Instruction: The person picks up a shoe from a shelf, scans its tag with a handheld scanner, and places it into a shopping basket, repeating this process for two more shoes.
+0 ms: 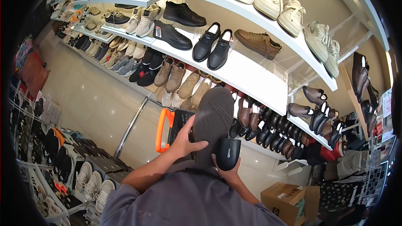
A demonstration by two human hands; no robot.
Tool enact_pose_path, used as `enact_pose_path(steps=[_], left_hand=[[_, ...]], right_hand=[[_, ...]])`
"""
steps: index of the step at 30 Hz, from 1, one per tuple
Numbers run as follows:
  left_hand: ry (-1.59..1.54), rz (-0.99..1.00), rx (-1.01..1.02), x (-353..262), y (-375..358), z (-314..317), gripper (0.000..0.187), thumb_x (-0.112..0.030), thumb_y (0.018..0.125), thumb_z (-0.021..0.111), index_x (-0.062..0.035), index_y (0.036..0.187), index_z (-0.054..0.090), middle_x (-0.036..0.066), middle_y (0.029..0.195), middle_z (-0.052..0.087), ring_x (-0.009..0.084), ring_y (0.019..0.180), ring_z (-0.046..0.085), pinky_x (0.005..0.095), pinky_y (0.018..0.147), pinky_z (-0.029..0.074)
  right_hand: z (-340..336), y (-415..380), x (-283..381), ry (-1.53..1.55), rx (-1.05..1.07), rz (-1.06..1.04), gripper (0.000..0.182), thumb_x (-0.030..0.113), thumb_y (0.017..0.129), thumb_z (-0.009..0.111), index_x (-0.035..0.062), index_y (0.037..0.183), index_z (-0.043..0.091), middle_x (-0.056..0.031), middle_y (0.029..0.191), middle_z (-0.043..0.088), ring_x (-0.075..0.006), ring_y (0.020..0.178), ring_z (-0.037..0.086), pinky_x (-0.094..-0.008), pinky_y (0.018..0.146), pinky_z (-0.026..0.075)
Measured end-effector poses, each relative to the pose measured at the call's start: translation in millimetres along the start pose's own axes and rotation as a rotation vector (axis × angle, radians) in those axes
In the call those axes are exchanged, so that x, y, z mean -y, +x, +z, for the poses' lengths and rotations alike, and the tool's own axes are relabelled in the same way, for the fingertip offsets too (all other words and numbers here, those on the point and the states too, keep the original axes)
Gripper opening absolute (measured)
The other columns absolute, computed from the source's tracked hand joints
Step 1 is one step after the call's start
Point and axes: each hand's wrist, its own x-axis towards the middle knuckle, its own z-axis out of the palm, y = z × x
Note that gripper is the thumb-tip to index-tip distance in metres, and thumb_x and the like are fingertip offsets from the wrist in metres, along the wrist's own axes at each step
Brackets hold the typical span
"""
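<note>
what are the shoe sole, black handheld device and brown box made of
Shoe sole: probably rubber or a similar synthetic, matte and dark, judging by the moulded grooves. Handheld device: likely hard plastic, smooth black with a faint sheen at its edge. Brown box: looks like cardboard, matte, with flat, stiff panels.

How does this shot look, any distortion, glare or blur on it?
Head view: wide-angle distortion bows the upper shelf, and the corners go black; head view: bright reflections glint on the floor; head view: the held shoe's sole is clear enough to show tread grooves; head view: lettering on the black device is too small to read.
</note>
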Motion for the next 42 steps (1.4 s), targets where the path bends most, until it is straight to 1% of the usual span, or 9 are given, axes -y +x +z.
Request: enact_pose_path(steps=[2, 12, 18, 20, 28, 30, 36, 38, 42], left_hand=[[-0.227, -0.023, 0.037, 9.9, 1.0, -8.4, 0.094, -0.024, 0.068, 0.077, -0.0016, 0.145, 0.028, 0.014, 0.137, 0.046, 0.0255, 0.125, 0.048, 0.0371, 0.106, 0.037], [-1.079, 0.05, -0.014, 18.7, 9.2, -33.5, 0.087, -0.056, 0.076, 0.057, -0.0076, 0.145, 0.034, 0.02, 0.135, 0.047, 0.0433, 0.124, 0.046, 0.0532, 0.102, 0.041], [-1.165, 0.098, 0.076, -6.4, 3.0, -16.2, 0.091, -0.061, 0.075, 0.057, -0.0043, 0.143, 0.036, 0.026, 0.133, 0.046, 0.0463, 0.12, 0.046, 0.0566, 0.103, 0.038], [-1.153, 0.059, 0.109, -10.8, 1.3, -17.9, 0.091, -0.062, 0.074, 0.057, -0.0047, 0.142, 0.037, 0.026, 0.131, 0.047, 0.046, 0.119, 0.047, 0.0566, 0.102, 0.039], [-1.268, 0.039, 0.302, 4.1, -10.3, -23.3, 0.096, -0.067, 0.065, 0.059, -0.0059, 0.137, 0.043, 0.026, 0.131, 0.049, 0.0466, 0.109, 0.052, 0.054, 0.094, 0.042], [-0.928, 0.248, 0.503, -0.5, -8.7, -22.4, 0.05, -0.045, 0.097, 0.047, -0.0097, 0.132, 0.051, 0.014, 0.117, 0.056, 0.0383, 0.111, 0.047, 0.0474, 0.091, 0.048], [-0.314, 0.206, 0.42, -0.3, -16.3, -72.6, 0.085, -0.054, 0.059, 0.07, -0.0063, 0.128, 0.057, 0.021, 0.116, 0.06, 0.0401, 0.11, 0.049, 0.0548, 0.093, 0.038], [0.283, 0.658, 0.454, -51.7, -5.7, -52.4, 0.094, -0.036, 0.051, 0.076, 0.0035, 0.132, 0.049, 0.024, 0.123, 0.059, 0.0407, 0.113, 0.052, 0.0512, 0.101, 0.037], [0.791, 0.909, 0.104, -66.9, -21.9, -15.1, 0.089, -0.042, 0.042, 0.08, -0.0015, 0.119, 0.061, 0.018, 0.119, 0.061, 0.0395, 0.114, 0.048, 0.0523, 0.096, 0.039]], right_hand=[[-0.7, 2.1, 9.3, -0.183, 0.081, -0.335, 0.029, 0.011, 0.076, 0.078, 0.0006, 0.099, 0.065, -0.0076, 0.086, 0.068, -0.019, 0.077, 0.067, -0.0304, 0.072, 0.052], [-18.0, -8.3, 9.3, 0.362, 0.157, 0.109, 0.019, 0.003, 0.081, 0.07, 0.0019, 0.098, 0.062, -0.004, 0.087, 0.062, -0.0142, 0.079, 0.059, -0.0275, 0.071, 0.048], [-16.5, -11.1, 12.9, 0.303, 0.323, 0.15, 0.03, 0.01, 0.076, 0.078, 0.0026, 0.101, 0.065, -0.0064, 0.093, 0.066, -0.017, 0.088, 0.063, -0.0304, 0.078, 0.049], [-18.1, -12.5, 8.8, -0.018, 0.415, -0.212, 0.035, 0.015, 0.073, 0.081, 0.0046, 0.102, 0.067, -0.0064, 0.096, 0.068, -0.022, 0.09, 0.065, -0.034, 0.083, 0.048], [-27.4, -29.0, 3.1, 0.037, 0.582, -0.095, 0.038, 0.017, 0.067, 0.084, 0.0054, 0.099, 0.069, -0.0049, 0.094, 0.068, -0.0271, 0.088, 0.064, -0.035, 0.075, 0.045], [-24.5, -27.6, 7.5, 0.012, 0.573, -0.242, 0.036, 0.015, 0.067, 0.084, 0.0044, 0.097, 0.068, -0.0044, 0.091, 0.067, -0.0267, 0.085, 0.064, -0.0367, 0.077, 0.045], [-29.9, 0.6, 48.2, 0.185, 0.469, -0.434, 0.037, 0.023, 0.079, 0.073, 0.0005, 0.105, 0.062, -0.0128, 0.1, 0.062, -0.0281, 0.09, 0.062, -0.0379, 0.081, 0.047], [-28.9, -11.3, 32.9, 0.337, 0.363, -0.283, 0.046, 0.029, 0.089, 0.063, 0.0001, 0.123, 0.052, -0.0151, 0.119, 0.057, -0.0254, 0.109, 0.056, -0.0368, 0.09, 0.046], [-13.7, -7.8, 30.8, 0.679, 0.246, 0.028, 0.045, 0.03, 0.092, 0.059, 0.001, 0.126, 0.05, -0.0146, 0.122, 0.056, -0.0249, 0.112, 0.055, -0.0373, 0.094, 0.046]])
